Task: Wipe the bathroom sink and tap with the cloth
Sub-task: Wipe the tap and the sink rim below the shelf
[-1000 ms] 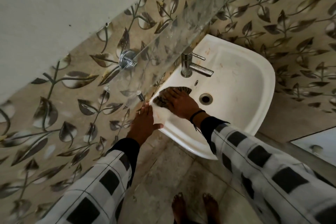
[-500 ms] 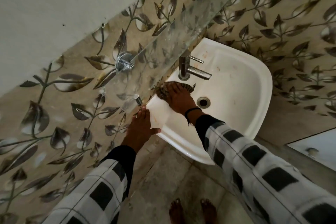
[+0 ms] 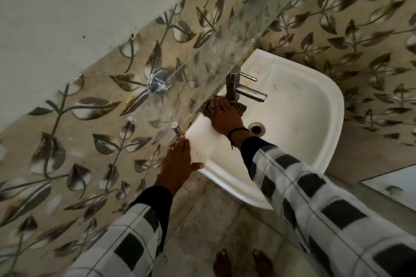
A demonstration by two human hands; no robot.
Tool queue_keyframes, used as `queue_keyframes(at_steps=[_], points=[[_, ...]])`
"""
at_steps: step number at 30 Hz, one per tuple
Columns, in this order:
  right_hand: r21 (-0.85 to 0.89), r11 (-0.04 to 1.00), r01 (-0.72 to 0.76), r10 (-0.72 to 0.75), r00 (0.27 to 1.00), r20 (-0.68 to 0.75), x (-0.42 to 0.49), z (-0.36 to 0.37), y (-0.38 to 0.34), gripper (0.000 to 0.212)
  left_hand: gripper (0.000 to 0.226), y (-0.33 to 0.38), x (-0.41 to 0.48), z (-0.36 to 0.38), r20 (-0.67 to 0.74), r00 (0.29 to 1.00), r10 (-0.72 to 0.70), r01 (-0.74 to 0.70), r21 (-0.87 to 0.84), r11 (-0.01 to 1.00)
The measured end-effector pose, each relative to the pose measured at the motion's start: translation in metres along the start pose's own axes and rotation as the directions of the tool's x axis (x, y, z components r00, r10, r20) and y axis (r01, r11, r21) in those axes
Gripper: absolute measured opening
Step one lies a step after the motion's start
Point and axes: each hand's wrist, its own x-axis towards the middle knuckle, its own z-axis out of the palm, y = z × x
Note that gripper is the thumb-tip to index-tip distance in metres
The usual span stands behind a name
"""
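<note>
The white sink (image 3: 315, 119) is fixed to the leaf-patterned tiled wall (image 3: 67, 141), and the chrome tap (image 3: 238, 87) stands on its far ledge with the spout pointing right over the bowl. The right hand (image 3: 227, 119) lies flat, palm down with the fingers together, pressing the dark striped cloth (image 3: 238, 107) onto the ledge right at the foot of the tap; the cloth shows past the fingertips, touching the tap's base, and part of it is hidden under the hand. A dark band (image 3: 236, 134) circles that wrist. The left hand (image 3: 180, 164) rests on the near left corner of the sink rim, fingers straight and close together against the wall side, thumb spread out over the rim, gripping nothing. The drain (image 3: 256, 129) sits in the bowl just right of the right wrist. Faint orange-brown marks show on the ledge and inside the bowl. A glass shelf (image 3: 225, 56) on chrome brackets runs along the wall above the tap. Both sleeves are checked black and white. 2 bare feet (image 3: 243, 263) stand on the tiled floor at the near edge.
</note>
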Motion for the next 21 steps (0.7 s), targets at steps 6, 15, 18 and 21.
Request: queue_keyframes(at_steps=[6, 15, 18, 21], points=[[0.034, 0.998, 0.043, -0.043, 0.999, -0.018, -0.034, 0.019, -0.012, 0.059, 0.100, -0.003, -0.001, 0.003, 0.010, 1.000, 0.002, -0.002, -0.030, 1.000], [0.268, 0.949, 0.164, -0.135, 0.983, -0.123, -0.103, 0.003, -0.011, 0.034, 0.100, -0.002, -0.006, -0.001, 0.005, 1.000, 0.007, -0.007, -0.095, 0.995], [0.359, 0.932, 0.051, 0.000, 0.990, -0.140, -0.117, -0.017, -0.003, 0.028, 0.101, -0.003, -0.010, -0.003, 0.003, 1.000, 0.006, -0.006, -0.110, 0.994], [0.612, 0.783, -0.117, 0.254, 0.957, -0.142, -0.120, -0.028, 0.011, 0.035, 0.100, -0.002, -0.012, -0.003, 0.004, 1.000, 0.009, -0.008, -0.125, 0.992]])
